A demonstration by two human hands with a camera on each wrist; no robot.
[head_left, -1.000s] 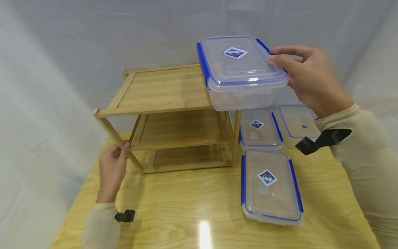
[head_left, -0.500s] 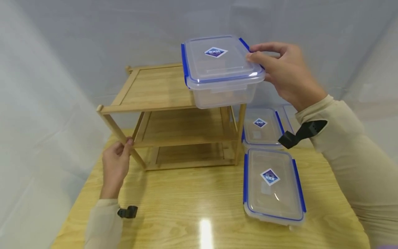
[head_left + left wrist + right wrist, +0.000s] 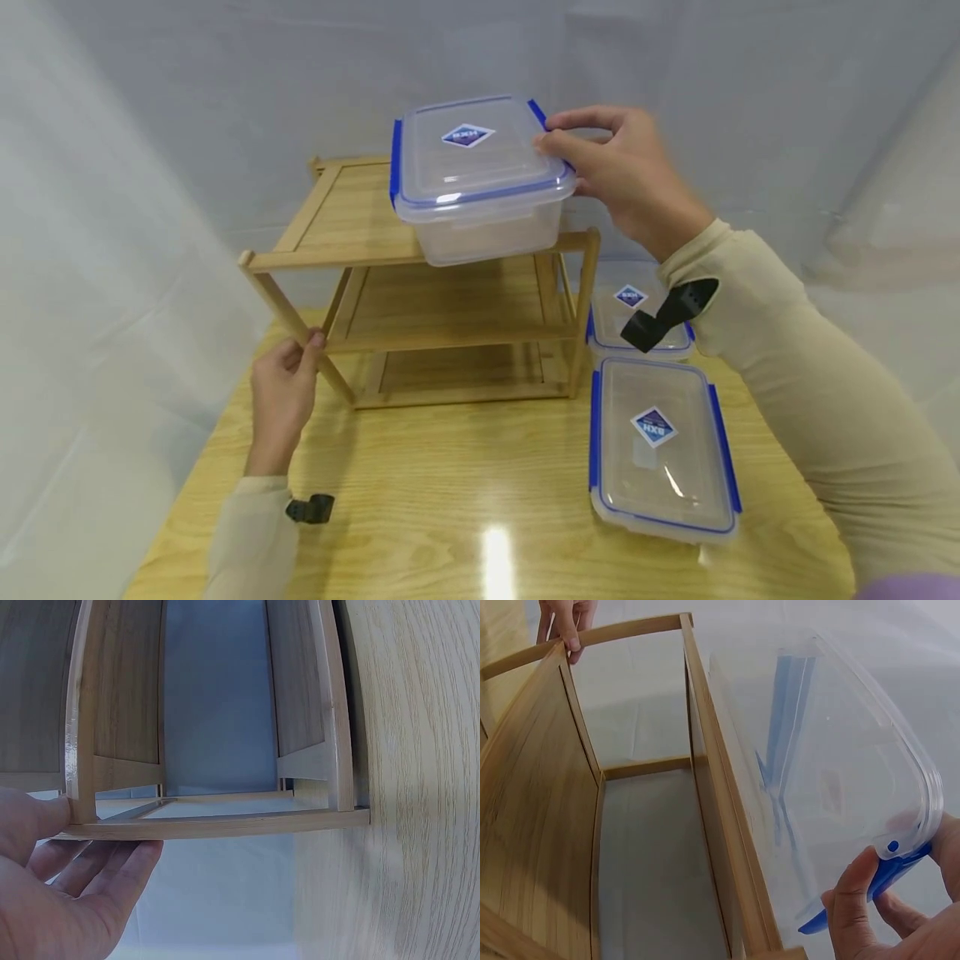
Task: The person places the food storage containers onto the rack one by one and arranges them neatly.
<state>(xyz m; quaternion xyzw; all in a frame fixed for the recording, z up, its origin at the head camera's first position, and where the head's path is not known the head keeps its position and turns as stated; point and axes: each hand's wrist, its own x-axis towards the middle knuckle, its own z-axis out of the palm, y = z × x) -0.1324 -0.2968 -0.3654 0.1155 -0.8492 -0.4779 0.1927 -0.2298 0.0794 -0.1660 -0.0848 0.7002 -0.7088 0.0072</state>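
Observation:
In the head view, my right hand (image 3: 626,171) pinches a clear lidded food container (image 3: 480,179) by its right side, thumb on the lid near the blue latch. The container is level with the top shelf (image 3: 352,208) of a three-tier wooden rack, overlapping its front rail; whether its base touches the wood I cannot tell. In the right wrist view, the fingers (image 3: 853,900) curl round the container's latch side. My left hand (image 3: 283,396) grips the rack's front left leg at the middle shelf's height. Its thumb and fingers (image 3: 127,877) lie on either side of the leg in the left wrist view.
Two more lidded containers sit on the wooden table (image 3: 420,492) right of the rack: one nearer (image 3: 663,483), one behind it (image 3: 622,321), partly covered by my right wrist. A pale sheet (image 3: 187,100) hangs behind. Something purple (image 3: 911,587) shows at the bottom right corner.
My right hand has carried the container leftward over the top shelf, from its right end toward its middle. The left hand keeps its grip on the leg.

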